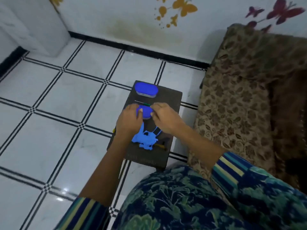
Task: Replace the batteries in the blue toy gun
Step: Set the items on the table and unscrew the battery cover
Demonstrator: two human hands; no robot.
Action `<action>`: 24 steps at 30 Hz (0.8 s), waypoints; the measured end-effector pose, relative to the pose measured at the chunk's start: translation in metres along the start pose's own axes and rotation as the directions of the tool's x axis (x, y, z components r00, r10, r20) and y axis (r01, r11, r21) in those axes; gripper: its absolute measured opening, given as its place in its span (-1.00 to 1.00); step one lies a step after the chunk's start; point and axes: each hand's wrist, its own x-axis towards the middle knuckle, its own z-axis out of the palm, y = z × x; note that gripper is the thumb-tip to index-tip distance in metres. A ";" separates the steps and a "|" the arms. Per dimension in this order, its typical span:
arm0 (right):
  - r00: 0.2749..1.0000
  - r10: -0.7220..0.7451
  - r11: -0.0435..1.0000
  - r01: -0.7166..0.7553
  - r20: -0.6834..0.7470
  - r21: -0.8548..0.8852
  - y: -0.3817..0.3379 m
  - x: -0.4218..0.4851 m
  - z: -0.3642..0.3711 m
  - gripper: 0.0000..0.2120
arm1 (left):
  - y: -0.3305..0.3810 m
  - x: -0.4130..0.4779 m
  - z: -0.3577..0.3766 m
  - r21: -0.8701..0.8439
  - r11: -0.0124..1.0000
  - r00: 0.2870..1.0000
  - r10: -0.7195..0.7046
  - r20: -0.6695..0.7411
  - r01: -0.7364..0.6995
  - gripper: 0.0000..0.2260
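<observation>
Both hands [131, 121] [164, 116] clasp a blue box [146, 112] beyond the toy gun [146, 138].

A small tabletop [172, 97] stands on the floor [66, 97], left of a sofa [249, 97]. On it, farthest from the person, lies a box [146, 89]; nearer, a screwdriver [142, 103]; then a second box [146, 112] between both hands; nearest, the toy gun [146, 138].
</observation>
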 end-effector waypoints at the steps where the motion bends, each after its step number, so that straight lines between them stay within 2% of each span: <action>1: 0.999 -0.016 1.000 0.016 0.036 -0.006 0.000 0.010 0.000 -0.63 | -0.005 0.005 0.000 -0.010 1.000 0.999 -0.030 -0.017 0.029 -0.71; 6: 0.973 -0.169 0.985 0.170 0.156 0.005 0.014 0.057 0.011 -0.65 | -0.017 0.024 0.012 -0.031 0.976 0.975 -0.216 -0.044 0.215 -0.68; 11: 0.907 -0.322 0.947 0.307 0.269 0.097 0.035 0.117 0.023 -0.67 | -0.004 0.050 0.027 0.006 0.925 0.920 -0.377 -0.111 0.380 -0.70; 15: 0.808 -0.479 0.878 0.440 0.343 0.191 0.059 0.157 0.017 -0.85 | 0.021 0.083 0.044 -0.003 0.835 0.824 -0.543 -0.163 0.550 -0.72; 17: 0.778 -0.517 0.856 0.472 0.357 0.211 0.066 0.171 0.009 -0.85 | 0.026 0.095 0.049 -0.042 0.801 0.784 -0.594 -0.177 0.597 -0.72; 20: 0.692 -0.611 0.790 0.569 0.385 0.230 0.082 0.189 0.001 -0.84 | 0.041 0.107 0.060 -0.097 0.746 0.713 -0.660 -0.238 0.659 -0.70; 24: 0.622 -0.654 0.753 0.590 0.431 0.291 0.083 0.197 0.003 -0.87 | 0.056 0.106 0.065 -0.147 0.691 0.637 -0.715 -0.289 0.708 -0.71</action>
